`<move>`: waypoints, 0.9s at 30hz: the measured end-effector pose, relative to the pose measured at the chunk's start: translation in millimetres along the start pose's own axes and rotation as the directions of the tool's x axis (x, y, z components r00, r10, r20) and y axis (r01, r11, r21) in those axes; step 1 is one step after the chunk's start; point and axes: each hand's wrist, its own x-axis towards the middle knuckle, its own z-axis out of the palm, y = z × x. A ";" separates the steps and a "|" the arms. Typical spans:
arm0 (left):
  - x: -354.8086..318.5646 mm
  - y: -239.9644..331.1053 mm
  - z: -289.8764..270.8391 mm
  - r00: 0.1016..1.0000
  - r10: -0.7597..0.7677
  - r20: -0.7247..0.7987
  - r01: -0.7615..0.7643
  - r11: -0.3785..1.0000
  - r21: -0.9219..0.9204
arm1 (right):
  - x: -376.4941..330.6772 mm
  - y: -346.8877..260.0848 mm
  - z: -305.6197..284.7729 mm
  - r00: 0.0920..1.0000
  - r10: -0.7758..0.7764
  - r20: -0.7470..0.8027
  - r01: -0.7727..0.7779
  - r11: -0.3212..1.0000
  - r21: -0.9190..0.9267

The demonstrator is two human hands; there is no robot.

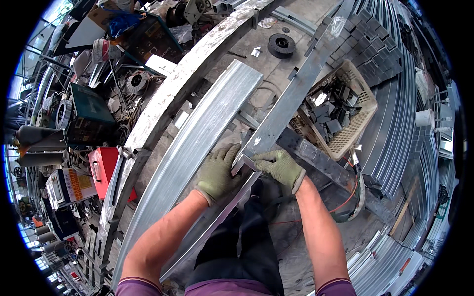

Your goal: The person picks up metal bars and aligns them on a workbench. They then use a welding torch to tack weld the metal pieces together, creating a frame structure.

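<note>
Both my hands wear olive-green work gloves. My left hand is closed about the upper end of a long, narrow metal profile, its thumb against the metal. This profile slants down to the lower left beside my legs. My right hand pinches at a small metal end piece, where the profile meets a flat steel bar. The bar runs away to the upper right. Just left of my left hand lies a wide, shiny metal channel. My right palm and the profile's underside are hidden.
A worn, pale beam crosses on the left, with a red box and machines beyond. At right, a plastic crate holds metal offcuts, near stacked square tubes. An orange cable lies by the dark beam. A black spool rests farther off.
</note>
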 end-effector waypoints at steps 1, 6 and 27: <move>-3.8 9.3 0.0 0.997 -0.061 -0.040 0.065 0.994 0.093 | -0.1 -2.9 -1.3 0.999 0.042 0.010 -0.042 0.999 0.009; -37.4 42.3 10.4 0.949 -0.019 -0.314 0.050 0.995 0.091 | 0.5 -7.0 -2.8 0.997 0.082 -0.008 -0.081 0.996 0.041; -198.1 48.1 -33.9 0.972 -0.235 0.008 0.234 0.964 -0.124 | -8.4 -18.5 4.8 1.000 -0.011 -0.026 0.010 0.997 -0.071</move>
